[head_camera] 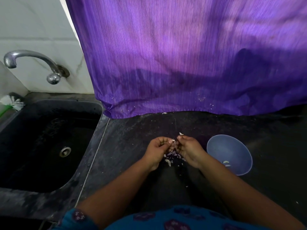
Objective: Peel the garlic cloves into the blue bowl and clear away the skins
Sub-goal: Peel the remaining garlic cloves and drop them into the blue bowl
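While both hands pinch one garlic clove (173,140) above the bench (132,138) | left hand (157,151), right hand (188,149) curled | blue bowl (232,146) right, few cloves inside | risk: clove slips into skins (173,157) below.

Dark speckled stone countertop (132,130): fills the lower centre and right of the view, dusty and scuffed.

Black rectangular sink basin (41,143): at 9 o'clock, set into the countertop; round metal drain (65,151) in its floor.

Curved chrome tap (33,63): at 10 o'clock, mounted on the wall above the sink, spout pointing left, round knob below its base.

White marbled wall tiles (33,22): at 11 o'clock, behind the tap.

Purple ribbed cloth curtain (182,55): from 12 to 3 o'clock, hanging down to the countertop's back edge, hem lying on the stone.

White-bristled brush with green handle (13,102): at 9 o'clock, on the sink's far left corner, partly cut off by the frame.
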Demonstrator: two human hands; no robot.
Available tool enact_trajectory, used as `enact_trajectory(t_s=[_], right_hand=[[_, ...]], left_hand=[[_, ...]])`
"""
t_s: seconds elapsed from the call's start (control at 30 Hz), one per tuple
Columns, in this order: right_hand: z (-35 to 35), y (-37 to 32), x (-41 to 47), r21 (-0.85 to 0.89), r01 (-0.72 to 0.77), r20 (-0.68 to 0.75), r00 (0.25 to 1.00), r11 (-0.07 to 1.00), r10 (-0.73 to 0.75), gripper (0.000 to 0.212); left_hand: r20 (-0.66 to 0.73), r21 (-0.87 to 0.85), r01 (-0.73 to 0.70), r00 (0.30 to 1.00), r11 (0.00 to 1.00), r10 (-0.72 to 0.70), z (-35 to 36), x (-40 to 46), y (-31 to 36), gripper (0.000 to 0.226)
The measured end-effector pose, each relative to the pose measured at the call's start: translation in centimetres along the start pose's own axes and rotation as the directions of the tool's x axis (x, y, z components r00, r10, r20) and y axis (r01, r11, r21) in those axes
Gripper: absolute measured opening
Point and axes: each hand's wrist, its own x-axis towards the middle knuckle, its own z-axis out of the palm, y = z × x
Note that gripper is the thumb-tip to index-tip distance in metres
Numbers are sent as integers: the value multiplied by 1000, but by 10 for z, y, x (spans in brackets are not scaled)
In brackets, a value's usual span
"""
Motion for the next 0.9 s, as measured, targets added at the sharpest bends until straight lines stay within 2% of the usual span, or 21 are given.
enact_trajectory(t_s=[0.1, 0.17, 0.23, 0.33, 0.53, 0.7, 0.77, 0.9], right_hand=[[-6, 3, 3, -342, 149, -48, 983, 928, -176, 15], [-7, 6, 2, -467, 262, 45, 961, 845, -273, 18], [-6, 7, -2, -467, 349, 121, 935, 812, -332, 25], [-8, 8, -4, -427, 378, 112, 924, 822, -366, 17], [-17, 7, -9, -255, 237, 55, 972, 938, -230, 9], [-20, -1, -17, -14, 130, 31, 991, 991, -130, 8], [-21, -4, -17, -69, 121, 17, 993, 990, -120, 6], [-21, -2, -16, -372, 152, -88, 976, 916, -197, 20]], left_hand=[[-1, 22, -14, 1000, 1000, 14, 1, -2, -1, 20], [-23, 27, -18, 1000, 999, 19, 1, -2, -1, 22], [-43, 37, -21, 999, 999, 23, -1, -1, -1, 22], [-11, 93, -53, 998, 994, 54, -3, -1, -2, 18], [56, 192, -117, 993, 974, 108, -3, -3, -2, 18], [-2, 167, -82, 997, 983, 83, -1, -5, -1, 22], [-51, 179, -46, 997, 983, 56, 0, -5, 0, 24], [-207, 244, 39, 978, 969, 13, 3, -5, 0, 36]])
